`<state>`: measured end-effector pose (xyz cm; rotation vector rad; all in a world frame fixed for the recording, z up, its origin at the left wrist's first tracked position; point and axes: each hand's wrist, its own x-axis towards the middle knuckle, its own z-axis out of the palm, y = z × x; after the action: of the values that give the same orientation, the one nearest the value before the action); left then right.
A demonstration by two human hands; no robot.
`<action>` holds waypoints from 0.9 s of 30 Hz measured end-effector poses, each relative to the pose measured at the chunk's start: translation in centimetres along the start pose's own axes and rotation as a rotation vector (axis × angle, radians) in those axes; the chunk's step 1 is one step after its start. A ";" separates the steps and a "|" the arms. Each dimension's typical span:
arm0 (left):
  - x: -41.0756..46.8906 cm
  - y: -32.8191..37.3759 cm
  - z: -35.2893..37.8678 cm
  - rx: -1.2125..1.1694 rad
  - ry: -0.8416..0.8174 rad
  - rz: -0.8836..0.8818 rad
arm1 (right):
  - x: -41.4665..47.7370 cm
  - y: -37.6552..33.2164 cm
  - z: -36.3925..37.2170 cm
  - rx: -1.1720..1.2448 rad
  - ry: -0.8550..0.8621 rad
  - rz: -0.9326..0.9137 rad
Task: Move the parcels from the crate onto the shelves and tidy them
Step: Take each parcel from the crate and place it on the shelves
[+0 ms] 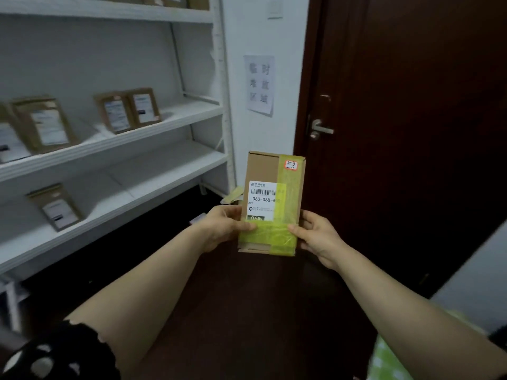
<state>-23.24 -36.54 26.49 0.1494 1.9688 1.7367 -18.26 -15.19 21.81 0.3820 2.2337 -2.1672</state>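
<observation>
Dark brown wooden door (411, 105) at right, closed, running from top edge down to floor. Silver lever door handle (321, 129) on left side of door, lever horizontal, pointing right; round lock fitting just below. White painted wall (258, 31) left of door. White paper notice (259, 85) stuck to wall, six large grey characters in two columns, blurred; lower edge lifting slightly. White square wall switch (275, 8) above notice, near top edge. Dark brown floor (247, 311) below, in shadow. Green-and-white checked fabric (389, 360) at lower right, partly cut off. Pale grey flat surface (477, 281) at right edge, above fabric; identity unclear.
</observation>
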 end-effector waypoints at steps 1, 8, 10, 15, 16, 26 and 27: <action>-0.5 -0.7 -1.3 0.014 0.031 -0.014 | 0.6 0.5 1.4 -0.005 -0.032 0.023; -4.1 -5.3 -11.2 0.063 0.210 -0.040 | 3.7 2.0 12.4 -0.126 -0.245 0.069; -4.7 -6.6 -14.8 0.065 0.267 -0.019 | 5.0 1.8 16.6 -0.136 -0.265 0.105; -5.7 -9.4 -24.3 0.050 0.425 0.002 | 7.8 1.1 27.8 -0.143 -0.337 0.167; -5.7 -9.8 -26.0 0.039 0.456 -0.002 | 8.3 1.2 29.7 -0.143 -0.341 0.170; -1.7 -13.8 -36.2 0.017 0.724 -0.097 | 14.9 2.3 40.7 -0.145 -0.416 0.253; -1.0 -14.0 -36.9 0.021 0.731 -0.111 | 15.9 2.3 41.4 -0.152 -0.429 0.257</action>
<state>-35.13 -72.58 15.51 -0.6667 2.4186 1.8534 -40.11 -53.24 14.93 0.1676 1.9702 -1.7407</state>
